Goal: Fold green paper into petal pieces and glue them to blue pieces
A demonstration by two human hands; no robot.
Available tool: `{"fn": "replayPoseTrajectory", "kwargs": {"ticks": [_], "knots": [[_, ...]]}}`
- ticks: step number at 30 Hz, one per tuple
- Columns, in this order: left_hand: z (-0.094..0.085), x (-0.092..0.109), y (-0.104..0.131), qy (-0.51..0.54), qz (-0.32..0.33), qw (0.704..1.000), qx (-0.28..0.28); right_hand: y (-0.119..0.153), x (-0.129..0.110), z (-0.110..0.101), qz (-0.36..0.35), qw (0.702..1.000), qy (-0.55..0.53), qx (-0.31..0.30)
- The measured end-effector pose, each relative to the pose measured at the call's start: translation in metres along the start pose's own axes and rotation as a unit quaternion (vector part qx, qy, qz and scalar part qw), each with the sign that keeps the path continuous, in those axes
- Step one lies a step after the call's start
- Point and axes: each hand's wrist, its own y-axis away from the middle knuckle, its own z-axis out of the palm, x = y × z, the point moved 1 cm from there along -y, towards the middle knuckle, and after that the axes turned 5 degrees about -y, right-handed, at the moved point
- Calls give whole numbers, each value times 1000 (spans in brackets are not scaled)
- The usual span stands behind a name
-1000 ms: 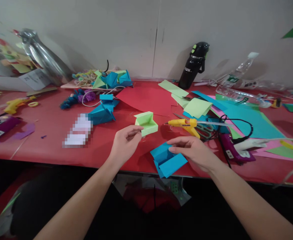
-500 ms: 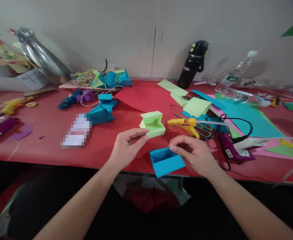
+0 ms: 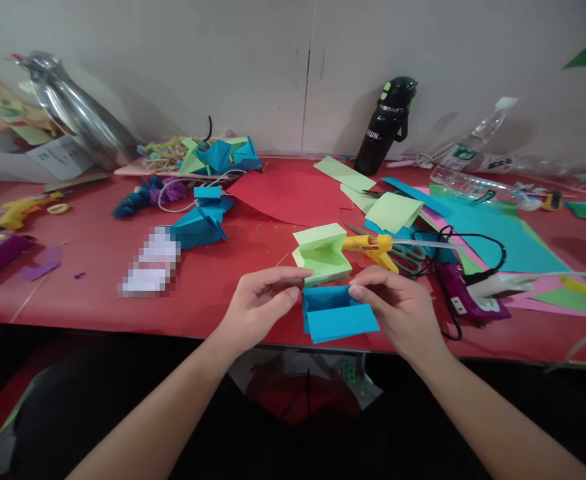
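Note:
My right hand (image 3: 397, 303) pinches the upper right edge of a folded blue paper box (image 3: 343, 323), which is tilted with its opening showing. At that box's left end is my left hand (image 3: 265, 303), its thumb and forefinger apart with nothing plainly between them. The forefinger reaches to the lower edge of a light green folded paper box (image 3: 323, 257); whether it touches is unclear. That green box rests just beyond the blue one, in front of a yellow glue gun (image 3: 373, 248). Scissors (image 3: 407, 259) lie to the right of the glue gun.
A purple power strip (image 3: 465, 297) with cables lies at right, by blue and pink paper sheets (image 3: 503, 233). Behind stand a black bottle (image 3: 385, 127) and a clear bottle (image 3: 473, 143). Blue folded paper (image 3: 197, 227) and a second yellow glue gun (image 3: 27, 210) lie left.
The green box has shifted right and lies apart from my left thumb, which held it before. My left hand has come to the blue box, which is slightly higher and farther right.

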Motion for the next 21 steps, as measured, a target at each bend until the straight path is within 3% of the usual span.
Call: {"fn": "replayPoseTrajectory", "kwargs": {"ticks": [11,16,21], "knots": [[1,-6,2,7,16,1000,-9,1,1,-1,-3,1000,7,30],[1,-4,2,-5,22,1000,-15,1,1,1,-51,998,-3,30],[1,-4,2,-12,27,999,-17,2,2,2,-56,998,0,32]]}}
